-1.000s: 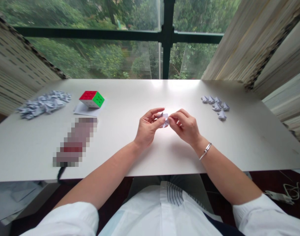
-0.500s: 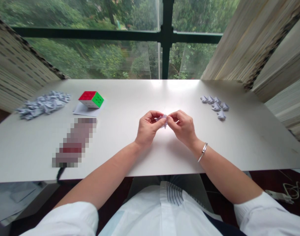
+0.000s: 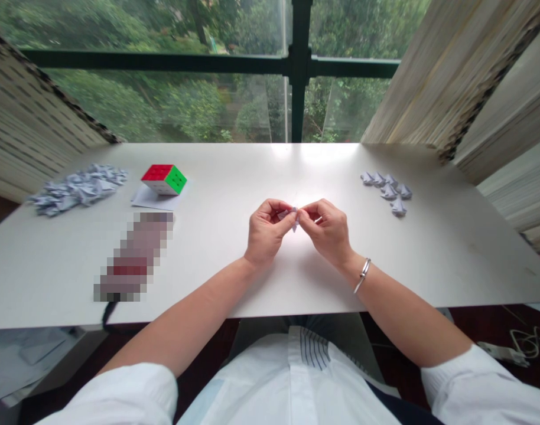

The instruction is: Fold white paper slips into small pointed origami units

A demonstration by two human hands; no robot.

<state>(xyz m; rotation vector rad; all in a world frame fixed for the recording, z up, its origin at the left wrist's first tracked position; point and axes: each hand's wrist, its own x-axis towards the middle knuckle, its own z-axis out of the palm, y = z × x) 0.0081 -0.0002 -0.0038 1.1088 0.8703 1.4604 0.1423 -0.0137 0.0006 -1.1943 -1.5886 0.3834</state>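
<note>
Between my fingertips, just above the white table, is a small folded paper piece. Pinched at its left side, it is in my left hand, thumb in front. My right hand pinches its right side with thumb and forefinger. The fingers cover most of the paper, so its full shape is hidden; one pointed tip sticks out below. Several similar folded paper pieces lie in a small group to the right of my right hand.
A larger heap of folded papers lies at the far left. Beside it a puzzle cube sits on some white paper. A blurred-out oblong object with a black strap lies near the front left.
Both hands have shifted very slightly to the left with the folded paper piece, still pinching it. The things on the table have not moved.
</note>
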